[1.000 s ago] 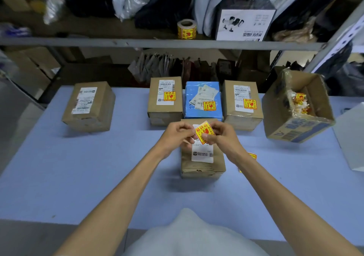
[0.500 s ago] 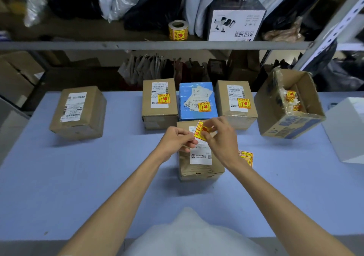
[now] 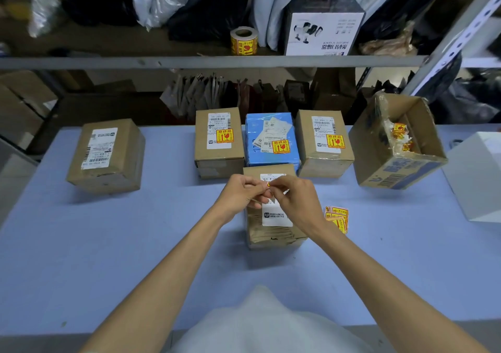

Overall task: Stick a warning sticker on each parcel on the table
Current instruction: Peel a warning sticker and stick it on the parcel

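Over the near parcel, sticker pinched between left hand and right hand

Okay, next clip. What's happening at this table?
A person is labelling parcels. The left hand and right hand both pinch a small yellow warning sticker above the nearest brown parcel, which shows none yet. Behind it, the left brown parcel, blue parcel and right brown parcel already carry one; the far-left parcel has none. Spare stickers lie beside the nearest parcel.
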Demonstrator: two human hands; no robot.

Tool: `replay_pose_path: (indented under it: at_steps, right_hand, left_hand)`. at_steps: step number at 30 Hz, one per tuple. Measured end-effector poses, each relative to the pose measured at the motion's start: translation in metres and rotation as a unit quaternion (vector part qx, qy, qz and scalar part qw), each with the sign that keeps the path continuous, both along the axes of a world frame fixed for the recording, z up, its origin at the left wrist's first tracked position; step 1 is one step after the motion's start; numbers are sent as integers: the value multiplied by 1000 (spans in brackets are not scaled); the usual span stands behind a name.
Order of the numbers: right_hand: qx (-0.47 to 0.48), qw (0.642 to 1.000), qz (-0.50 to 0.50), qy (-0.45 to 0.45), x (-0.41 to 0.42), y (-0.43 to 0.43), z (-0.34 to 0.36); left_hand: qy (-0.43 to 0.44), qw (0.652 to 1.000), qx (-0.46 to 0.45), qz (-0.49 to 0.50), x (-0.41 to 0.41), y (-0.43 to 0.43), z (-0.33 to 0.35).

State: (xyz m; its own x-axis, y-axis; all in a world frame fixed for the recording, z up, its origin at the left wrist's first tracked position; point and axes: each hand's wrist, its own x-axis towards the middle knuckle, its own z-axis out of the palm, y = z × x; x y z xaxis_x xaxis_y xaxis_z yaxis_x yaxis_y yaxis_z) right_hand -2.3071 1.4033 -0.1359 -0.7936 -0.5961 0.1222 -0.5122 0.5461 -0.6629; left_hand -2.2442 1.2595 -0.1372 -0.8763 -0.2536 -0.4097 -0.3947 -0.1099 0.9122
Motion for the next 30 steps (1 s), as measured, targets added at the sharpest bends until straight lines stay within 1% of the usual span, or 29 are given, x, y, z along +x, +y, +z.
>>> replay_pose_path:
  at_steps: [6, 15, 22, 25, 30]
  right_hand:
    - [-11, 999, -11, -35, 0, 1, 2]
    - [26, 999, 0, -25, -4, 5, 2]
    - [-32, 994, -30, -103, -5, 8, 0]
    - [-51, 989, -25, -135, -6, 10, 1]
    - [-53, 987, -9, -152, -11, 12, 4]
  left_hand:
    - [8, 1000, -15, -12, -1, 0, -3]
    - [29, 997, -58, -31, -2, 4, -5]
    - [33, 996, -79, -30, -3, 9, -6]
    - [32, 995, -93, -28, -3, 10, -7]
    - [32, 992, -114, -34, -2, 12, -5]
